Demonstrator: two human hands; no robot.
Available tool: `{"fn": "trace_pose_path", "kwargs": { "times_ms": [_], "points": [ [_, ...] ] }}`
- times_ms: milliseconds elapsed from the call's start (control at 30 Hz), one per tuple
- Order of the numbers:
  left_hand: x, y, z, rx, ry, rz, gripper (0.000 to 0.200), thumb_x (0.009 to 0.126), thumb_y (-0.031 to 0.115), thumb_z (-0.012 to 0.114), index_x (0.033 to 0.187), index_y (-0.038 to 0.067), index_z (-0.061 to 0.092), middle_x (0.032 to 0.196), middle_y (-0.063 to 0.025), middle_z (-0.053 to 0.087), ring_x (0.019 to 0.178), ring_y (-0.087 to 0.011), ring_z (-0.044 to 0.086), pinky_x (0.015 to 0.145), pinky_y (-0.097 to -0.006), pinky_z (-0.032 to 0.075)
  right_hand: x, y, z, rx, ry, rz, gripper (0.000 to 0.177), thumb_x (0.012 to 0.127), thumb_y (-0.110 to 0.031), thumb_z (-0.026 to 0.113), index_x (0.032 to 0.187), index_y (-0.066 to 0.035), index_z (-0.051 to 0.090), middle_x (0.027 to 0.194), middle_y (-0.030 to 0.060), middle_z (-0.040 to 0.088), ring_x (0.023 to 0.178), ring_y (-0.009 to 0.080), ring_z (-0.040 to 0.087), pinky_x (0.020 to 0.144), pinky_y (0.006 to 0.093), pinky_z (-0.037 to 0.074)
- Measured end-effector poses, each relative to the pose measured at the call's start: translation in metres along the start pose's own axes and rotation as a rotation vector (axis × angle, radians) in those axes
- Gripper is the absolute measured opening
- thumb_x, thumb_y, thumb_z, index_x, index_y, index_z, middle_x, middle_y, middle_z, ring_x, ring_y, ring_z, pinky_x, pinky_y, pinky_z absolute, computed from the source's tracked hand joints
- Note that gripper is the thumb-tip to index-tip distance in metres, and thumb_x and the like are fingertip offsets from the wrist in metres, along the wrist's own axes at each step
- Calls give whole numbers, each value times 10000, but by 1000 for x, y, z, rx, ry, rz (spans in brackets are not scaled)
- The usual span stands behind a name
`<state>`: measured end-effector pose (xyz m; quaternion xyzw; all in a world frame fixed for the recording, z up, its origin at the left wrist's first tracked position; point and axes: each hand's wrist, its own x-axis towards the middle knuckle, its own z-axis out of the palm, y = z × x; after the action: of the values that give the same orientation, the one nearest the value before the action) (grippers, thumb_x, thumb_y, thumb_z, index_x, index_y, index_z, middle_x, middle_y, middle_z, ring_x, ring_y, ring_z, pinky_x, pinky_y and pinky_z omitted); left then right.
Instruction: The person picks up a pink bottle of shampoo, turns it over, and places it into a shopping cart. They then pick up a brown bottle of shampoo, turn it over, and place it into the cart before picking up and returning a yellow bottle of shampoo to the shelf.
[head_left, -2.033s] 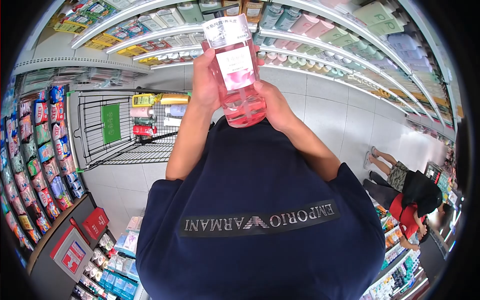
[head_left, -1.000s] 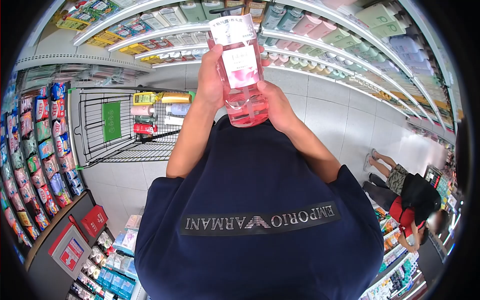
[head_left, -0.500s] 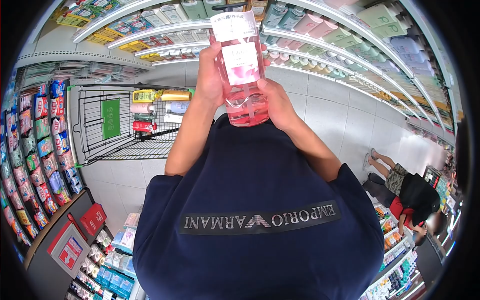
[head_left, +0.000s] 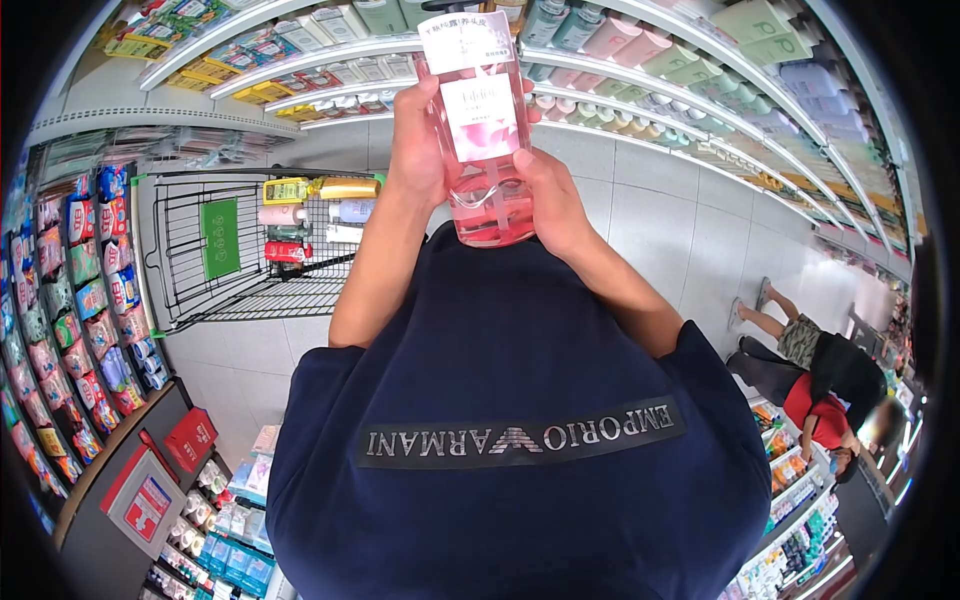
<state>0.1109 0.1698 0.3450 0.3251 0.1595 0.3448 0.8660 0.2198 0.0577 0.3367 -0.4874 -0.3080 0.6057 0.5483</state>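
Note:
A clear pump bottle of pink liquid (head_left: 487, 120), with a white label and a white band near its dark pump top, is held up in front of my chest. My left hand (head_left: 416, 150) wraps around its left side, thumb on the front edge. On the lower right side, my right hand (head_left: 552, 198) grips it, thumb against the front by the label. Fingertips show at the bottle's far right edge. The rest of the fingers are hidden behind it. The bottle stands slightly tilted.
A shopping cart (head_left: 222, 240) to the left carries several bottles and packs (head_left: 287, 253). Shelves of bottles (head_left: 640, 55) curve along the far side, beyond the pump bottle. Packaged goods (head_left: 117, 250) fill a rack at far left. Two people (head_left: 815, 380) stand at right.
The bottle and both hands have shifted slightly upward in view. Both hands keep their hold. At right, the two people have moved a little.

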Motion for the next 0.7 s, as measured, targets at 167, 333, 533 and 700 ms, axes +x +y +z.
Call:
{"fn": "trace_pose_path", "kwargs": {
  "times_ms": [167,333,533,700],
  "points": [
    [2,0,0,5,-18,6,703,894,504,294,1320,-44,406,1178,-260,565,944,-382,629,814,-447,527,0,1,-1,16,8,2,455,982,-330,411,1147,68,555,1042,118,637,932,142,589,838,275,463],
    [1,0,1,26,-3,2,706,889,503,299,1323,-45,402,1184,-262,561,950,-386,628,811,-454,529,0,1,-2,-3,15,-3,458,981,-332,412,1138,73,559,1031,118,640,926,137,589,833,270,462],
    [2,0,2,24,-16,9,716,883,509,312,1325,-48,398,1182,-262,561,949,-390,628,812,-458,530,0,3,-4,9,14,-1,458,979,-337,414,1111,71,576,1003,113,648,911,136,593,820,268,464],
    [3,0,3,4,-17,2,719,879,511,336,1332,-44,391,1192,-261,555,966,-393,622,812,-453,532,-1,1,-4,4,18,0,455,981,-336,413,1106,68,581,992,111,652,894,135,599,810,268,469]
  ]
}}
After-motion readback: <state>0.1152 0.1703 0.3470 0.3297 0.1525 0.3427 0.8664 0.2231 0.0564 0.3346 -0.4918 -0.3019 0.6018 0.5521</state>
